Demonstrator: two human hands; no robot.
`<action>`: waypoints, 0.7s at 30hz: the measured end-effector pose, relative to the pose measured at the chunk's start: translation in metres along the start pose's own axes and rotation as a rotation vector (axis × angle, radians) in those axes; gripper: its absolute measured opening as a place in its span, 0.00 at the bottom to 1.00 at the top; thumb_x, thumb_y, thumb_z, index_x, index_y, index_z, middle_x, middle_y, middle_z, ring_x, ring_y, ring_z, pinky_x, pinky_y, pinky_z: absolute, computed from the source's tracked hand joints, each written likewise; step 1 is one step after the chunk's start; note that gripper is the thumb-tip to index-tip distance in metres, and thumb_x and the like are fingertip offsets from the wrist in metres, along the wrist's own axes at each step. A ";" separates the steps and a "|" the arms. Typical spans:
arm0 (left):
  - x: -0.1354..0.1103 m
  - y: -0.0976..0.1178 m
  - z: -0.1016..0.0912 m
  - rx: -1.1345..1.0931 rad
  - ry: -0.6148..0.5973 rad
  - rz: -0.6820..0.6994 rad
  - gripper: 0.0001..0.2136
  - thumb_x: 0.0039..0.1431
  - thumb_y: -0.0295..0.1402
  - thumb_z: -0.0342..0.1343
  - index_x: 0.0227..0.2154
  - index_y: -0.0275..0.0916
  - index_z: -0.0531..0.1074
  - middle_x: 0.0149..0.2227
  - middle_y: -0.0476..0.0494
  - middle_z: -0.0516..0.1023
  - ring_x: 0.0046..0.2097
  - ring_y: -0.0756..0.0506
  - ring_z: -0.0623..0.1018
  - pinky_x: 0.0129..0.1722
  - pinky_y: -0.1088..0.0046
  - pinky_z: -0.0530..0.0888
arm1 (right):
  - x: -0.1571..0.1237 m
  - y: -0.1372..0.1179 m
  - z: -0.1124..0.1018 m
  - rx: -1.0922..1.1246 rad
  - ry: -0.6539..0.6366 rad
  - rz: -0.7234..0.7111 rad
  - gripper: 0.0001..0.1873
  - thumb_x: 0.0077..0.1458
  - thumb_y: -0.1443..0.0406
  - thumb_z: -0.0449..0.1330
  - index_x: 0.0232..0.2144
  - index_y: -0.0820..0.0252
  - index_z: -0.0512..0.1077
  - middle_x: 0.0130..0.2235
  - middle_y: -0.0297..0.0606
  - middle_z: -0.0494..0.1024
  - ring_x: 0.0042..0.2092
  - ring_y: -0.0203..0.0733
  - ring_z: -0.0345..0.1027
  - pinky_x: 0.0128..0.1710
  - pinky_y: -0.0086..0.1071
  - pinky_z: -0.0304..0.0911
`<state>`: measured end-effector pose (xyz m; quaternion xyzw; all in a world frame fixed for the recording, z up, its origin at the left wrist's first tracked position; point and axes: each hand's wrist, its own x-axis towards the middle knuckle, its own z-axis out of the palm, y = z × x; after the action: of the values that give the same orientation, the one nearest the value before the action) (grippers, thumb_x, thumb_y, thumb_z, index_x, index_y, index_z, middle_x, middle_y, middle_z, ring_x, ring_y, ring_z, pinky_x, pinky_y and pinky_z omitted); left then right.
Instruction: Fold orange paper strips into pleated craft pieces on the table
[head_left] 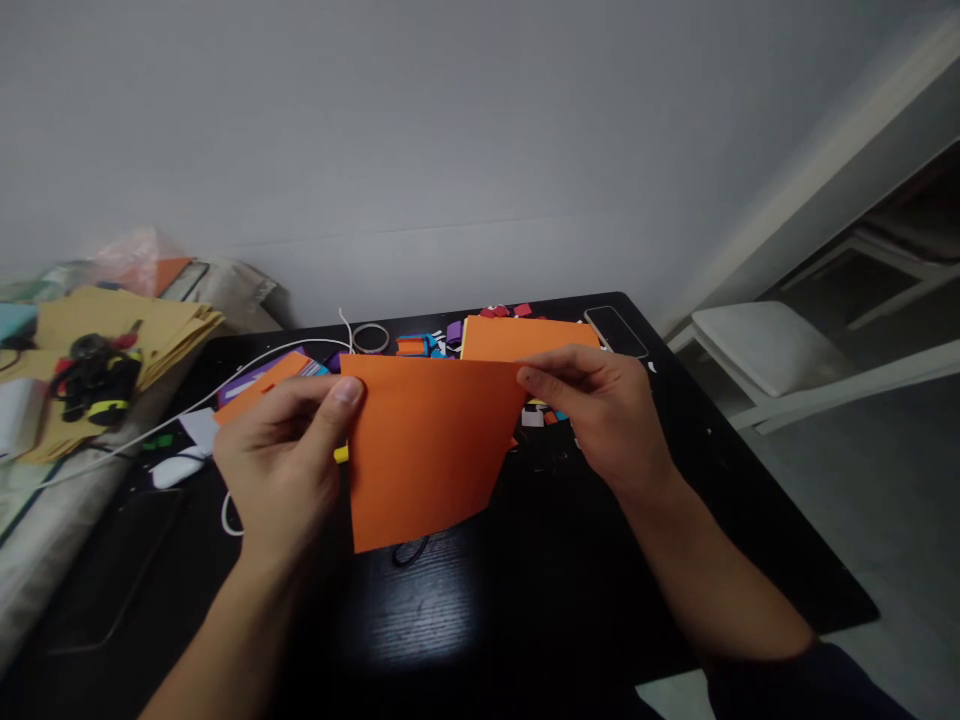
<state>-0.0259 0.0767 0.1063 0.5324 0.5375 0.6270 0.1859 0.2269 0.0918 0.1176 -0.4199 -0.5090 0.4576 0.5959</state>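
Observation:
Raised above the black table (555,600) is a sheet of orange paper (427,450), slightly bowed and hanging from its upper corners. My left hand (289,450) pinches the upper left corner between thumb and fingers. At the upper right corner, my right hand (600,405) grips the paper the same way. Behind the sheet lies a stack of orange paper (525,335) with a yellow edge, partly covered by the held sheet and my right hand. Small cut paper pieces in red, purple, blue and white are scattered around that stack.
A roll of tape (370,338) and a phone (616,331) lie at the table's back. Left are a white mouse (178,467), a white cable (255,357), more orange paper (262,385) and brown envelopes (165,320) under black-and-yellow gear. A white chair (754,345) stands right.

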 end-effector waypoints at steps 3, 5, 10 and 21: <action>-0.001 0.001 0.003 0.001 0.021 0.012 0.05 0.59 0.37 0.70 0.31 0.42 0.84 0.29 0.50 0.82 0.28 0.50 0.74 0.29 0.72 0.71 | 0.001 0.007 0.000 0.039 0.006 0.009 0.04 0.51 0.64 0.75 0.32 0.54 0.84 0.33 0.33 0.86 0.36 0.39 0.82 0.40 0.33 0.80; -0.001 0.000 0.004 -0.006 0.037 0.023 0.05 0.58 0.36 0.70 0.31 0.42 0.84 0.28 0.50 0.82 0.28 0.51 0.74 0.29 0.72 0.70 | 0.001 0.011 0.001 0.077 -0.033 0.057 0.06 0.52 0.61 0.75 0.33 0.55 0.84 0.34 0.34 0.86 0.37 0.39 0.81 0.41 0.34 0.80; -0.001 -0.002 0.004 -0.014 0.043 -0.001 0.05 0.59 0.37 0.69 0.32 0.43 0.84 0.30 0.50 0.83 0.28 0.50 0.75 0.31 0.72 0.71 | 0.003 0.017 0.003 0.103 -0.083 0.099 0.07 0.52 0.60 0.75 0.32 0.55 0.83 0.34 0.34 0.86 0.37 0.39 0.80 0.41 0.34 0.78; 0.001 0.001 0.007 -0.057 0.081 0.003 0.06 0.58 0.37 0.69 0.30 0.41 0.83 0.28 0.51 0.80 0.29 0.50 0.74 0.31 0.73 0.71 | 0.000 0.022 0.010 0.130 -0.099 0.111 0.10 0.51 0.57 0.75 0.33 0.55 0.84 0.34 0.34 0.85 0.36 0.39 0.80 0.40 0.33 0.77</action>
<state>-0.0195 0.0806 0.1068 0.5018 0.5256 0.6634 0.1783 0.2145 0.0971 0.0971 -0.3847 -0.4828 0.5423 0.5698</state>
